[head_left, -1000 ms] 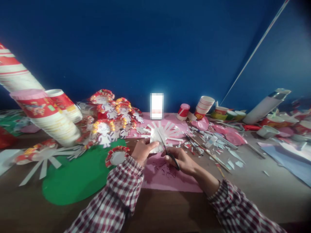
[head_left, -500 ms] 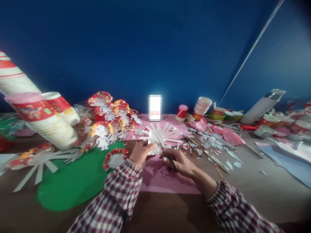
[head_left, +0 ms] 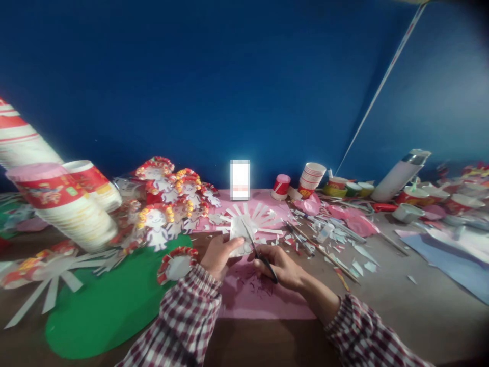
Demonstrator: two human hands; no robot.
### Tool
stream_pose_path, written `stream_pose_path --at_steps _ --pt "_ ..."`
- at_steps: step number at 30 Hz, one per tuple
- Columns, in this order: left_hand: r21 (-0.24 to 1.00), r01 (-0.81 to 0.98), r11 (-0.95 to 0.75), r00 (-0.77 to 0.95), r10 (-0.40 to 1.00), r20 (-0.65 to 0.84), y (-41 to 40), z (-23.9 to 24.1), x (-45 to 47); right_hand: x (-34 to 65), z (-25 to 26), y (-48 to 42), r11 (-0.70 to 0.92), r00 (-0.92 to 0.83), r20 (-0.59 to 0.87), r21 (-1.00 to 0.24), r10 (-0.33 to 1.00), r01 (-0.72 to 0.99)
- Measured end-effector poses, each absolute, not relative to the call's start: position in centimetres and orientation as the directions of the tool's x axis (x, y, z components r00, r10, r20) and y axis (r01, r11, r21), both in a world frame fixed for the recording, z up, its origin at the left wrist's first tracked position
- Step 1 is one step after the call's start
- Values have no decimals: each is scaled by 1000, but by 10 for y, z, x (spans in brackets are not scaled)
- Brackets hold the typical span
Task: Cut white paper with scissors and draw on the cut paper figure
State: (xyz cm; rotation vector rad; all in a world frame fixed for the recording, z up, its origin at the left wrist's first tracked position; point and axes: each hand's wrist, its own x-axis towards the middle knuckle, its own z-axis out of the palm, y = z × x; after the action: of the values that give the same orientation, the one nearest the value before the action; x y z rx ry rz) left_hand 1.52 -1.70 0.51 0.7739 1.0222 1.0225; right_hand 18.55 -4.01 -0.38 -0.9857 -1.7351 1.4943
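Observation:
In the head view my left hand point(head_left: 221, 254) pinches a small white piece of paper point(head_left: 237, 229) between thumb and fingers. My right hand point(head_left: 280, 266) is closed round the black handles of a pair of scissors point(head_left: 270, 267). The blades lie across the paper, pointing away and up to the left; whether they are apart I cannot tell. Beneath both hands lies a pink sheet point(head_left: 244, 306) with small dark scraps on it. Just behind the paper, white strips point(head_left: 263, 216) fan out on the pink sheet. A red-rimmed paper ring point(head_left: 178, 266) lies left of my left wrist.
Paper dolls point(head_left: 156, 224) with red and yellow curls stand at the left, behind a green sheet point(head_left: 103, 311). Stacked paper cups point(head_left: 76, 209) lean at the far left. Paper scraps, a thin stick point(head_left: 324, 252) and more cups point(head_left: 311, 178) occupy the right, near a blue sheet point(head_left: 446, 255).
The whole view has shifted, so things sit slightly lower and further left. Both hands keep their holds on the paper and the scissors, with little visible movement between them.

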Motion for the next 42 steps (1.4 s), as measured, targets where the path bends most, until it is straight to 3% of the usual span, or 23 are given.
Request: stream_pose_path --at_steps 5,34,42 --pt "922 -279 269 151 960 -234 -16 3 15 186 -7 -40 60 -516 -16 -990 856 130" --pt "853 -347 390 127 920 -370 -16 2 15 185 -12 -41 73 -477 -12 -985 879 159" --pt "886 -311 344 131 939 -318 -20 11 15 187 1 -41 50 -498 -27 -989 867 140"
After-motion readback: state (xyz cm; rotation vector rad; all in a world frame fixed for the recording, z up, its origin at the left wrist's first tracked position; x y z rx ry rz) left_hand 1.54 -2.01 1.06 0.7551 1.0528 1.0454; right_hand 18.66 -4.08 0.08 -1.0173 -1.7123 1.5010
